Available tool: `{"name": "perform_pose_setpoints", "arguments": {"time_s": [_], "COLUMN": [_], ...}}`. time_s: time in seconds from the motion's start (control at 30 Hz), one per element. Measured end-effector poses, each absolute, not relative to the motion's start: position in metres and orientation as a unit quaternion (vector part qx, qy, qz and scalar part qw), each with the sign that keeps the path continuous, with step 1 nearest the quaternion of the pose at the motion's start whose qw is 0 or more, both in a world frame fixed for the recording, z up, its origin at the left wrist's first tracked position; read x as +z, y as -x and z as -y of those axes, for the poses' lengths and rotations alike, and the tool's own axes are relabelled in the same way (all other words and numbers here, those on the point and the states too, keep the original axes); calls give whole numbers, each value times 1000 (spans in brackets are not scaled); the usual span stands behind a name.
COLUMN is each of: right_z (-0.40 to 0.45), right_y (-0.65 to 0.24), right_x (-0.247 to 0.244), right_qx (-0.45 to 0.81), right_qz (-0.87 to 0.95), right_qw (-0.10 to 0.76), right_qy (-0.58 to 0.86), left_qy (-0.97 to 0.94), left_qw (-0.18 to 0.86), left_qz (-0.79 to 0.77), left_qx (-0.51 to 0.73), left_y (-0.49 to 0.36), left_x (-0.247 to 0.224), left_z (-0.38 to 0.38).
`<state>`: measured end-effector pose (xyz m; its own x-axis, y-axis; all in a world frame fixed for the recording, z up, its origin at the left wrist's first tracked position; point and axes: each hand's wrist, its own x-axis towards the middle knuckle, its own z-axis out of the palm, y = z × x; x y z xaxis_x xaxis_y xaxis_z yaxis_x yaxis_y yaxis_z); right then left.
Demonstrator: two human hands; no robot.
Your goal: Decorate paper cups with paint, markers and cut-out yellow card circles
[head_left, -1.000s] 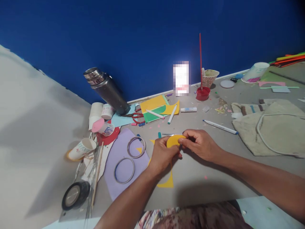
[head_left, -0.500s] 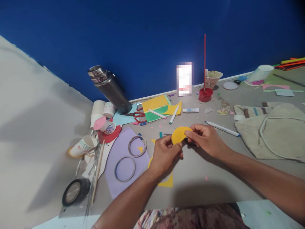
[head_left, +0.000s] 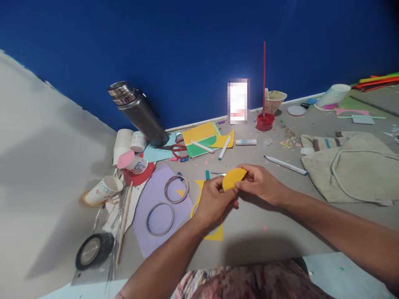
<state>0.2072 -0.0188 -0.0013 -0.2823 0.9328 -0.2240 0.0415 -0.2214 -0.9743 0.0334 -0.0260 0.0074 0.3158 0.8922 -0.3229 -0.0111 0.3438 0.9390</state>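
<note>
A yellow paper piece, folded to a half circle (head_left: 233, 178), is held between both hands above the table. My left hand (head_left: 215, 201) pinches its lower left side, thumb in front. On its right end close the fingers of my right hand (head_left: 260, 182), with the thumb against the lower edge. Yellow paper with a cut-out curve (head_left: 215, 234) lies beneath my left forearm, partly hidden. Scissors (head_left: 218, 173) rest behind my left hand, only the blade tips showing. A blue-tipped marker (head_left: 286, 165) lies beyond my right hand.
Two tape rings (head_left: 160, 219) rest on purple paper (head_left: 143, 187) at left. A steel flask (head_left: 140, 114), paper cups (head_left: 104, 190) and black tape (head_left: 93, 251) stand farther left. A red pot with a stick (head_left: 264, 122) is at the back; a cloth bag (head_left: 352, 174) lies right.
My right thumb and fingers have shifted left along the paper's lower edge, and the paper now looks more sharply folded. The whole view has moved slightly.
</note>
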Motion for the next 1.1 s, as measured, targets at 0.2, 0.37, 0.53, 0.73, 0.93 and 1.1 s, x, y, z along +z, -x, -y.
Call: {"name": "perform_pose_setpoints", "arguments": {"time_s": [0.2,0.37,0.53,0.73,0.93,1.1], "right_z": [16,13,13,11,9,0], "right_y": [-212,-218,-221,-224,-227,-245], "right_x": [3,1,-1,1,-1,-1], "right_qx": [626,637,619,566,476,251], "right_qz": [505,476,500,554,598,708], "right_qw": [342,379,400,412,400,266], "right_qy": [487,473,455,450,506,604], "left_qy": [-456,-455,-376,-299,-342,-362], "left_qw": [682,689,787,833,747,697], "left_qz": [-470,-467,-386,-351,-451,-499], "left_qx": [324,317,301,306,349,365], "left_y": [-32,-29,-25,-20,-25,-25], "left_x": [7,7,-1,-5,5,7], "left_z": [25,25,19,10,15,13]}}
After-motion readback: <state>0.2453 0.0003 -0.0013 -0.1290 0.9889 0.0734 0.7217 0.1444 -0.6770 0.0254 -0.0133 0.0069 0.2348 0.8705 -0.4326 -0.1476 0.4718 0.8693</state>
